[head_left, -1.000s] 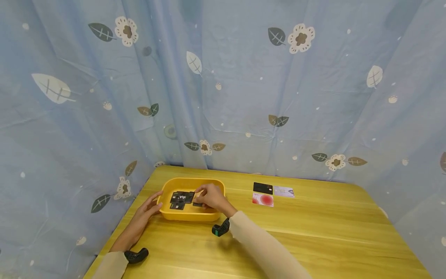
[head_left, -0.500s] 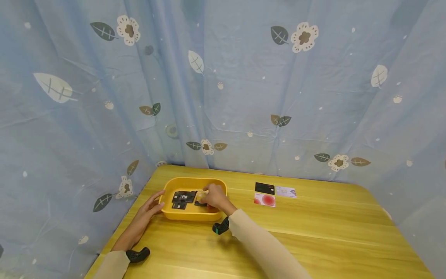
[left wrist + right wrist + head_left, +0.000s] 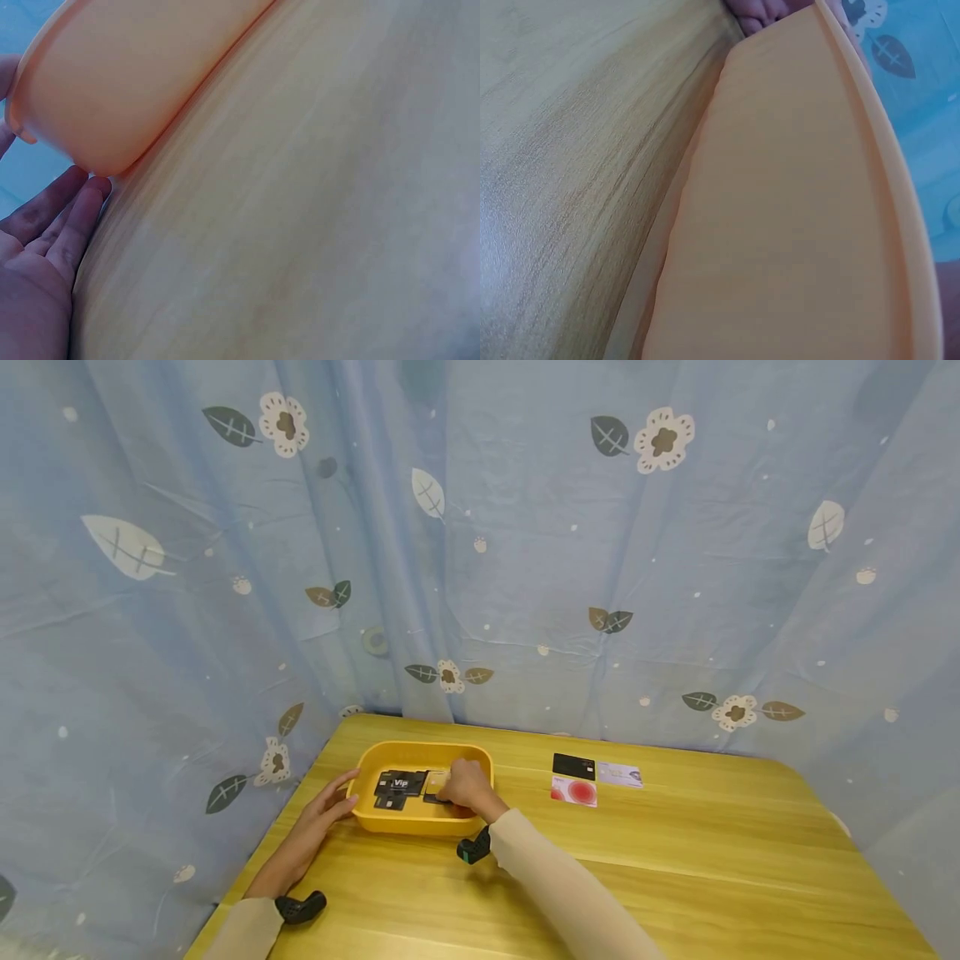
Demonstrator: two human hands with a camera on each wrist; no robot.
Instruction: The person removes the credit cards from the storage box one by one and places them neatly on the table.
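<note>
From above, the left hand [image 3: 313, 827] spreads against the tub [image 3: 416, 826]; the right hand [image 3: 468, 787] dips inside, cards [image 3: 407, 783] beside it, pinching or not I can't tell. Left wrist: fingertips [image 3: 96, 185] touch the tub. Right wrist: tub wall blocks the work. Likely arranging cards; next needs light fingers.

A black card [image 3: 402, 783] reads "Vip" in white — print on other cards [image 3: 574, 792] is too small.

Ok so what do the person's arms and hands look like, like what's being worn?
There's a plain beige fabric left sleeve and a matching right sleeve. A curved black left wrist device pairs with a similar right wrist device bearing a small green patch. The left hand and right hand are ungloved.
</note>
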